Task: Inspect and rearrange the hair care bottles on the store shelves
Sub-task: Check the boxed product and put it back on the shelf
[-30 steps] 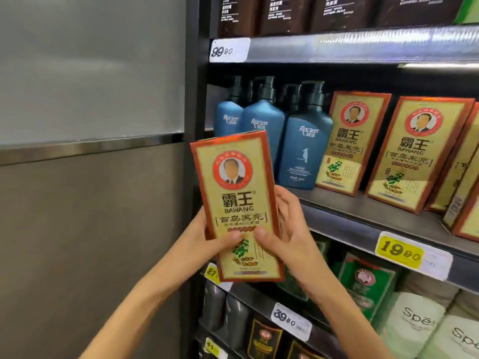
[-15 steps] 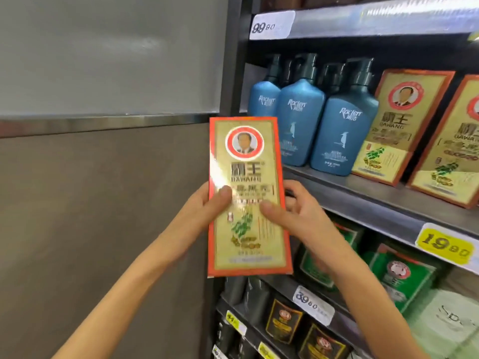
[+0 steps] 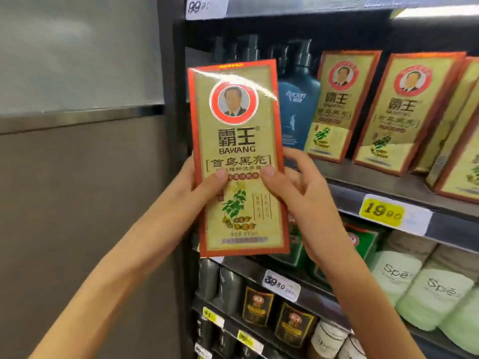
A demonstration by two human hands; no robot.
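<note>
Held item: one red-bordered, gold-faced box (image 3: 237, 156) marked BAWANG, upright, front panel toward the camera. It is off the shelf, in front of the unit's left end, and covers most of the blue pump bottles (image 3: 298, 107) standing behind it.

Left hand (image 3: 199, 189): grips the box's left edge at about mid-height, thumb flat across the front, fingers out of sight behind.

Right hand (image 3: 303, 193): grips the right edge at the same height, thumb on the front, fingers curled round the back. The two thumb tips lie near each other on the front panel but do not touch.

Middle shelf (image 3: 350, 187): to the right of the blue bottles stand matching boxes (image 3: 404, 112), leaning back in a row. A yellow 19.90 tag (image 3: 382, 212) is fixed to the shelf lip below them.

Above: a 99.80 tag (image 3: 204, 6) on the top shelf edge.

Below: green boxes (image 3: 363, 242) partly hidden by the right wrist, and pale green bottles (image 3: 427, 294) marked Spa further right. A white 39.80 tag (image 3: 280, 285) sits on the next lip down, with dark boxes (image 3: 258, 305) under it.

Left of the unit: a grey wall (image 3: 77, 203) crossed by a metal strip.
</note>
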